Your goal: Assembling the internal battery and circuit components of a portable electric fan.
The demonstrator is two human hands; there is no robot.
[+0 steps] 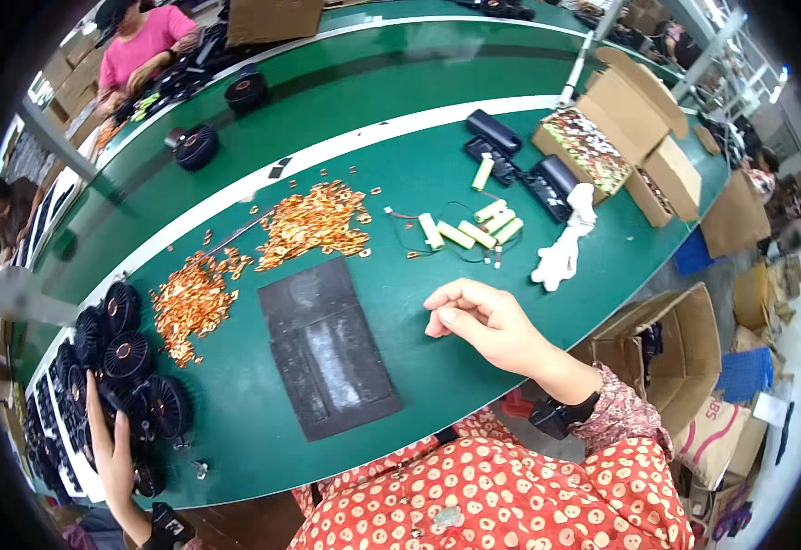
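At the left, my left hand (114, 454) reaches to a heap of round black fans (128, 355), its fingers stretched out against them. It does not visibly hold one. My right hand (483, 321) hovers over the green table, its fingers curled toward the thumb and nothing visible in them. Between my hands lies a worn black mat (327, 348). Beyond it are two piles of small copper-coloured parts (313, 225), (189, 302). Past my right hand, several light-green battery cells (478, 232) with thin wires lie beside a crumpled white glove or cloth (565, 246).
Black plastic housings (547, 188) lie near an open cardboard box (588, 147) of small parts at the far right. A white strip (364, 126) crosses the table. Two black round units (196, 147) sit beyond it. A person in pink (143, 50) works at the far left. Cartons (675, 357) stand at the right.
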